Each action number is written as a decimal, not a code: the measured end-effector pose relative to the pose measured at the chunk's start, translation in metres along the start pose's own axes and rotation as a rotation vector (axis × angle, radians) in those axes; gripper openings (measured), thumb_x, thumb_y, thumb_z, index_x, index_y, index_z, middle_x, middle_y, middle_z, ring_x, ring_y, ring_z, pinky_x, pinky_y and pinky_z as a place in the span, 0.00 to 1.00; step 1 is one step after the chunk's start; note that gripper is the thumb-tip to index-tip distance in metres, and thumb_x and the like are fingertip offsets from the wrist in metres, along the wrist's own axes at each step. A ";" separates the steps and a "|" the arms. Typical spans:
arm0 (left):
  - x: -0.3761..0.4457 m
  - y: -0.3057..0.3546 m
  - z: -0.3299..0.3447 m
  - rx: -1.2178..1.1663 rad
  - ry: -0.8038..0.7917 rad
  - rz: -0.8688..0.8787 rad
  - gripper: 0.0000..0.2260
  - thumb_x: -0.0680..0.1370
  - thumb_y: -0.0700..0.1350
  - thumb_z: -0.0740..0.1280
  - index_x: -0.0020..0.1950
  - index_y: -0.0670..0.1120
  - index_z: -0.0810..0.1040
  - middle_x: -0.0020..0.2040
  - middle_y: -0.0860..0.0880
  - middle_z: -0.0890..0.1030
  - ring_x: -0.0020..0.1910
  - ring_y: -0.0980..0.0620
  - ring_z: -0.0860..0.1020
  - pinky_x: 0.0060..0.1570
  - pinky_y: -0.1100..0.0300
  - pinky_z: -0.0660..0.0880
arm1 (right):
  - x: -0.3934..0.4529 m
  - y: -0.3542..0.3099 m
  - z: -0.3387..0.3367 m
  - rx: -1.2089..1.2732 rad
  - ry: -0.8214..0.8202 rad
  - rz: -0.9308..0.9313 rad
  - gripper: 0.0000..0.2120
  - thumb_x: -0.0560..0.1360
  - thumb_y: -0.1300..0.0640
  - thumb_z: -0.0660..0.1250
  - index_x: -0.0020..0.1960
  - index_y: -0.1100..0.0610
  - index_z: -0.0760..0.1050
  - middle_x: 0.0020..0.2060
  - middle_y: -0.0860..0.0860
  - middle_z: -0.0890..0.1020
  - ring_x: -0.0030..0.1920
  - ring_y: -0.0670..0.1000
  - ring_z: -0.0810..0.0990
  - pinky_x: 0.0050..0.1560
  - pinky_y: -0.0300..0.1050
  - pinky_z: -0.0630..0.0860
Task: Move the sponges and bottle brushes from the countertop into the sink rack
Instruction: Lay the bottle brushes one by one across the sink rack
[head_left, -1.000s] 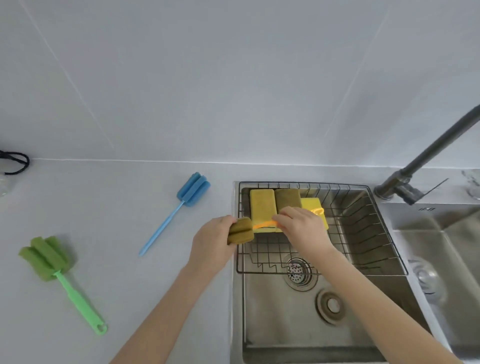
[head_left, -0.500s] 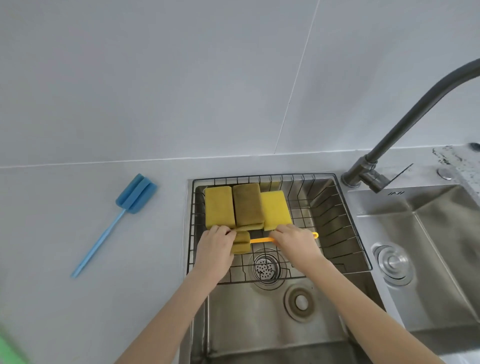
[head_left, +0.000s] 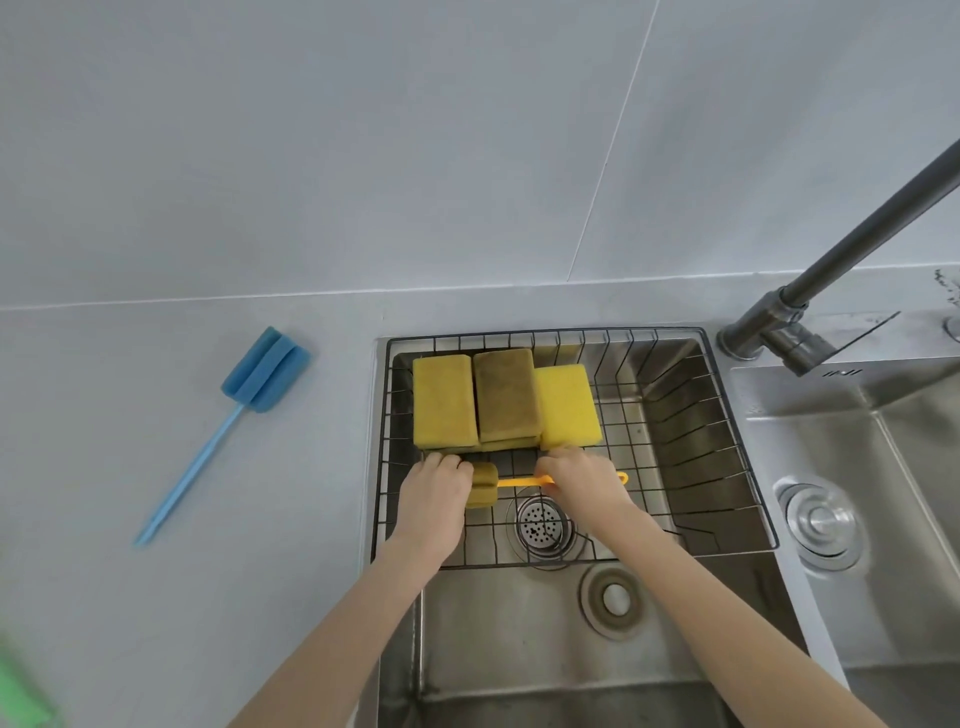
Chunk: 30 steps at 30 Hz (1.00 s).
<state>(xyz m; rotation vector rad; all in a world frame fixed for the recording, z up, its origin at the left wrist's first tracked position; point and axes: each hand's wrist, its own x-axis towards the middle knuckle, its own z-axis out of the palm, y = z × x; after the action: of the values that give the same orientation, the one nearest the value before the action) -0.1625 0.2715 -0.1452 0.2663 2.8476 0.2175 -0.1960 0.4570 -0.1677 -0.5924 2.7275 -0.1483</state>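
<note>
A black wire rack hangs in the left sink basin. Three sponges lie side by side at its back: a yellow sponge, a dark olive sponge and a bright yellow sponge. Just in front of them lies an orange-handled bottle brush with an olive foam head, low in the rack. My left hand grips its foam head. My right hand holds its orange handle. A blue bottle brush lies on the countertop to the left. A green brush shows blurred at the lower left corner.
A dark grey faucet rises from the counter at the right and slants up out of view. A second steel basin with a drain plug sits right of the rack. The left basin's drain strainer lies under the rack.
Both hands carried the orange-handled brush from the sink's left edge into the rack and lowered it in front of the sponges. The view shifted right, so the green brush slid to the corner.
</note>
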 end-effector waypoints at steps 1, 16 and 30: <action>0.001 0.000 0.000 -0.004 0.001 0.002 0.13 0.75 0.40 0.65 0.59 0.45 0.71 0.60 0.46 0.77 0.58 0.48 0.73 0.59 0.55 0.71 | 0.000 0.000 -0.001 -0.003 -0.001 0.000 0.07 0.75 0.59 0.64 0.52 0.53 0.75 0.48 0.51 0.80 0.50 0.55 0.78 0.40 0.47 0.75; -0.059 -0.030 -0.036 -0.340 0.313 0.005 0.14 0.73 0.42 0.66 0.59 0.46 0.75 0.57 0.47 0.80 0.56 0.48 0.76 0.56 0.54 0.73 | -0.014 -0.061 -0.044 -0.004 0.157 -0.122 0.10 0.79 0.55 0.56 0.57 0.53 0.72 0.51 0.50 0.81 0.51 0.53 0.78 0.42 0.46 0.76; -0.137 -0.183 -0.050 -0.365 0.325 -0.343 0.19 0.77 0.44 0.61 0.67 0.48 0.64 0.71 0.46 0.66 0.68 0.48 0.65 0.64 0.54 0.64 | 0.053 -0.245 -0.050 0.149 0.223 -0.328 0.21 0.78 0.59 0.60 0.69 0.53 0.60 0.67 0.52 0.72 0.66 0.53 0.69 0.65 0.48 0.69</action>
<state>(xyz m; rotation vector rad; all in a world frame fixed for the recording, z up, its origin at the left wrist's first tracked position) -0.0765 0.0595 -0.0942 -0.3595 3.0244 0.7538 -0.1651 0.2137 -0.0947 -1.0300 2.7725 -0.5221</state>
